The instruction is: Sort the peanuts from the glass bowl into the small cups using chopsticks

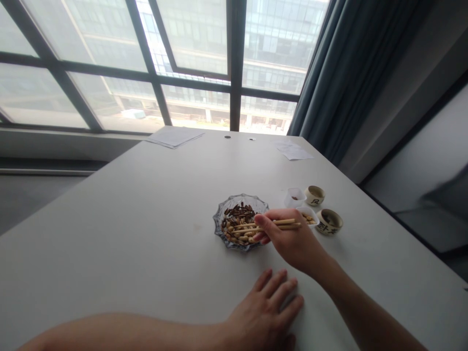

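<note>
A pair of wooden chopsticks [280, 225] is gripped in my right hand [292, 239], their tips down among the nuts in a scalloped glass bowl [218, 233]. Dark, long seeds or nuts [239, 213] fill the far part of that bowl, and pale peanuts [244, 237] lie in the near part. Whether the tips pinch a peanut I cannot tell. Flat on the white table, fingers spread, my left hand [261, 309] rests nearer to me than the bowl and touches only the tabletop.
Right of the bowl stand two small white containers, one with a few dark bits [294, 199] and one with pale pieces [310, 217], partly behind my hand. Beside them are two ceramic cups [315, 196] with dark characters. Papers [175, 137] lie at the table's far end, below the window.
</note>
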A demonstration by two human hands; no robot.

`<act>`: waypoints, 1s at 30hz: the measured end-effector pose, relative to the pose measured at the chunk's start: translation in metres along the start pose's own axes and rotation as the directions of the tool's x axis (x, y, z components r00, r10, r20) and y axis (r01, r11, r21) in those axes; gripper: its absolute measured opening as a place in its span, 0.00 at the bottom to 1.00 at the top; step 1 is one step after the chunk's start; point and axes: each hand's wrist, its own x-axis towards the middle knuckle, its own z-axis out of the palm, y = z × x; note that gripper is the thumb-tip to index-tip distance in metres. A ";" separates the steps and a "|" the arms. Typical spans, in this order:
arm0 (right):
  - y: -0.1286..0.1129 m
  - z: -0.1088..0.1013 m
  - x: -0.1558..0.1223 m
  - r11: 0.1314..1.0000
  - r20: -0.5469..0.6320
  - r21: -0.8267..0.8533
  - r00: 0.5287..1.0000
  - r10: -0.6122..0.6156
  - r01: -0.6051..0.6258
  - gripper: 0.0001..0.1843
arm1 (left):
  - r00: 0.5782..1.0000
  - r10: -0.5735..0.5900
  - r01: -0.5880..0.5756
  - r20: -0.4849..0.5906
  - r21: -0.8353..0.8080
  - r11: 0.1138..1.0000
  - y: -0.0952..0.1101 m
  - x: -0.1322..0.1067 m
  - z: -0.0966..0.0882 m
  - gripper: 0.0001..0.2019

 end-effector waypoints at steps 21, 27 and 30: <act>-0.002 -0.004 0.003 0.994 -0.045 0.102 0.999 -0.027 0.031 0.24 | 1.000 -0.018 0.018 0.016 0.004 1.000 0.000 0.000 0.009 0.28; -0.028 -0.076 0.001 0.994 -0.487 -0.022 0.867 -0.107 0.110 0.23 | 0.999 -0.034 0.033 0.012 0.009 0.999 0.002 -0.001 0.010 0.28; -0.020 -0.122 0.004 0.982 -0.696 -0.162 0.695 -0.180 0.093 0.20 | 0.999 -0.037 0.037 0.020 0.006 0.999 0.002 -0.001 0.007 0.28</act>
